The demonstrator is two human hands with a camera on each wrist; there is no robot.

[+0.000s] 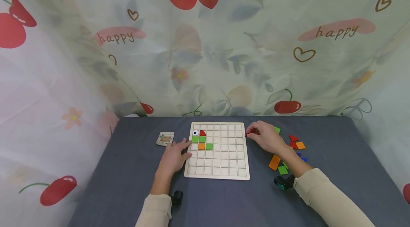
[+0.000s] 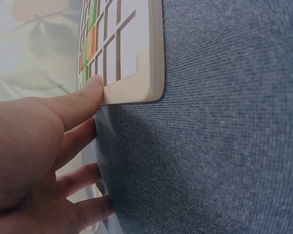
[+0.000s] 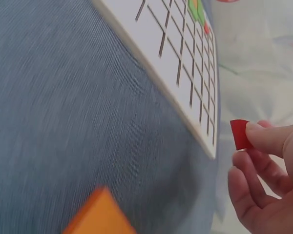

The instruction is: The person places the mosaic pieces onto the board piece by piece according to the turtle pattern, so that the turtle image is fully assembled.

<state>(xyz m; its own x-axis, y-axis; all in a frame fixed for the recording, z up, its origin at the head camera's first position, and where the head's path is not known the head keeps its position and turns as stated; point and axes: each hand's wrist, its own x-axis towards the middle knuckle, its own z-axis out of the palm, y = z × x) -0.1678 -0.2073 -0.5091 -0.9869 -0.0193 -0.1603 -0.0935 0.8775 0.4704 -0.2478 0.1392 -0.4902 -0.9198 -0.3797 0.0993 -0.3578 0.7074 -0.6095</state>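
The pale grid board [image 1: 224,163] lies on the dark cloth with several tiles in its upper left: a white eye tile [image 1: 195,132], a red rounded tile [image 1: 203,133], green tiles [image 1: 209,146] and an orange one [image 1: 201,146]. My left hand [image 1: 173,157] touches the board's left edge, fingers spread; in the left wrist view the thumb of the left hand [image 2: 44,141] rests on the rim. At the board's upper right edge, my right hand [image 1: 266,137] pinches a red piece [image 3: 241,134] between thumb and finger, held in the air.
Loose tiles lie right of the board, partly behind the right arm: red [image 1: 293,138], orange [image 1: 274,162], green [image 1: 283,170] and blue [image 1: 304,159]. A small picture card [image 1: 166,138] lies left of the board. A printed curtain [image 1: 217,59] hangs behind the table.
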